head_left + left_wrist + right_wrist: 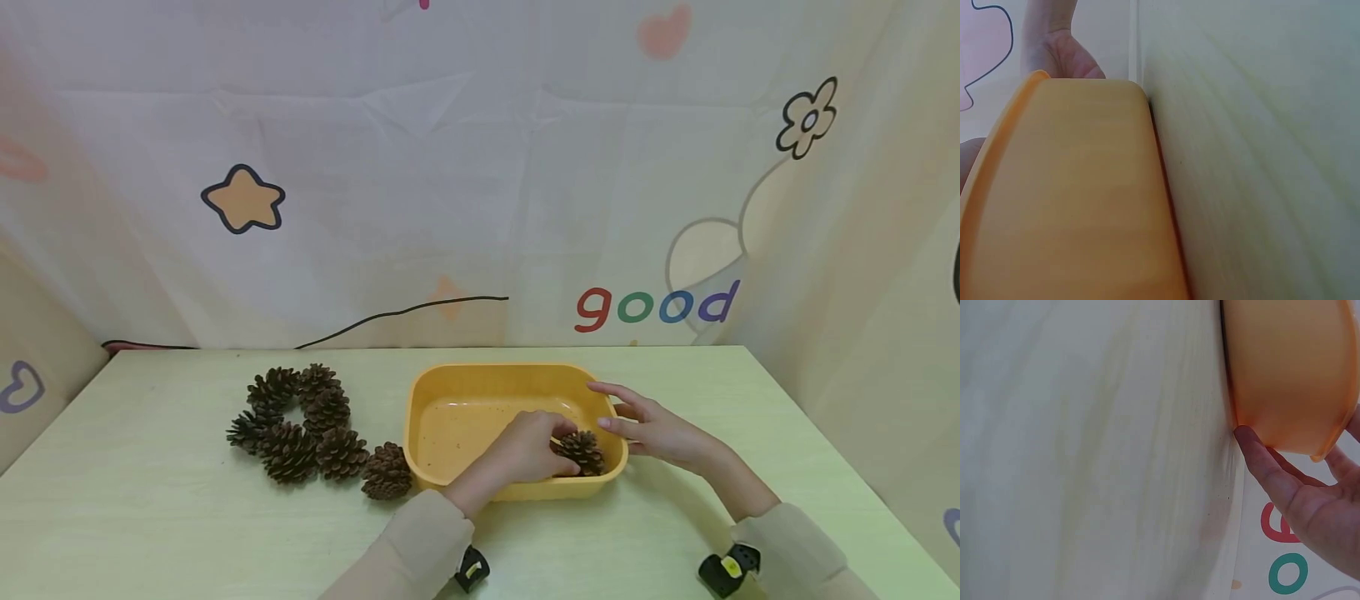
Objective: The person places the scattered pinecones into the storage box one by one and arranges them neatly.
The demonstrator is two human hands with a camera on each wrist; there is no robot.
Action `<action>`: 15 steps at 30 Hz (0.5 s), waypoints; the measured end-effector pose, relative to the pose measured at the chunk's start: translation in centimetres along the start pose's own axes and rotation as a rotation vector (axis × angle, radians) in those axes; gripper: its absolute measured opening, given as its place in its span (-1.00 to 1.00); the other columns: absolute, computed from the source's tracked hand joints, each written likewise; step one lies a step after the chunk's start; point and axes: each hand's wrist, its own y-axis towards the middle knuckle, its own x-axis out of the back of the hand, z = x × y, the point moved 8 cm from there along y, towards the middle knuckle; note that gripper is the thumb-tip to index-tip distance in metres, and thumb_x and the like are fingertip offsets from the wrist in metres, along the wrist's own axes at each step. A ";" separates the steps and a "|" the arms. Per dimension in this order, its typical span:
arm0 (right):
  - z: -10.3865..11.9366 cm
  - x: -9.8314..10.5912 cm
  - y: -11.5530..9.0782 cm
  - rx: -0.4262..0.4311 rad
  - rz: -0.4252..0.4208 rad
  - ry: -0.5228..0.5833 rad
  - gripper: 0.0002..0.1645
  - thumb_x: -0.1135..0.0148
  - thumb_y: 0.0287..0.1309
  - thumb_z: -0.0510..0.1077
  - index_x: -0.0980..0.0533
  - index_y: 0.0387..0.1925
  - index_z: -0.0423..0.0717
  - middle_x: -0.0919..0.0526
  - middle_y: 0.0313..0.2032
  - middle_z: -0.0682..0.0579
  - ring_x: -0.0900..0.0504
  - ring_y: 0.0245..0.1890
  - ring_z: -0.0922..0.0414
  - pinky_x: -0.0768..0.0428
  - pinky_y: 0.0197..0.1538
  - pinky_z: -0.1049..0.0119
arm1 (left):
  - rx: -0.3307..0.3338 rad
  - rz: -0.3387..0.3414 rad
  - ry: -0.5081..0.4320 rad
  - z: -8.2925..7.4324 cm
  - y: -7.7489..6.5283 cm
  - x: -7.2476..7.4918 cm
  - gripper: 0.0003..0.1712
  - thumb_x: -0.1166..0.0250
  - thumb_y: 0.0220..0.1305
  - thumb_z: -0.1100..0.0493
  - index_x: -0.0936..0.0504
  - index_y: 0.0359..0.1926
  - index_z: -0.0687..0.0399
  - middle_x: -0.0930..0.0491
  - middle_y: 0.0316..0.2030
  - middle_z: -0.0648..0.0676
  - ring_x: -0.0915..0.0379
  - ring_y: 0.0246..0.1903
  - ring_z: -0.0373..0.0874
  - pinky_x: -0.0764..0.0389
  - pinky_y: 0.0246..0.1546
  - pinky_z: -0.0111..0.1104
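A yellow plastic basin stands on the table. My left hand reaches over its near rim and holds a brown pine cone between thumb and fingers, low inside the right end. On the basin's right end my right hand grips the wall, with some fingertips over the rim and others outside. In the right wrist view, fingers touch the lower outer wall near the table. The left wrist view shows the basin's outer side; the pine cone is hidden there.
Left of the basin, several pine cones form a rough ring on the pale green table. One pine cone lies right against the basin's left side. Behind the table hangs a printed curtain.
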 end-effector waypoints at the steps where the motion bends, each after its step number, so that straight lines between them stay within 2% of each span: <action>1: 0.0 0.0 0.0 -0.001 -0.001 0.001 -0.21 -0.04 0.26 0.03 0.06 0.39 -0.01 0.21 0.38 -0.24 0.07 0.29 -0.35 -0.40 0.10 -0.07 | 0.002 -0.001 0.005 0.0 0.0 0.0 -0.51 -0.40 0.01 0.16 -0.56 0.00 0.17 -0.59 -0.08 0.04 -0.48 -0.05 -0.12 -0.48 0.00 -0.33; 15: -0.1 0.1 0.0 -0.006 -0.009 -0.014 -0.21 -0.04 0.25 0.05 0.05 0.39 0.02 0.20 0.38 -0.22 0.04 0.29 -0.34 -0.41 0.09 -0.07 | 0.033 0.014 0.012 0.0 -0.2 0.0 -0.45 -0.38 0.03 0.13 -0.51 0.07 0.18 -0.56 -0.03 0.07 -0.46 -0.01 -0.09 -0.47 0.03 -0.28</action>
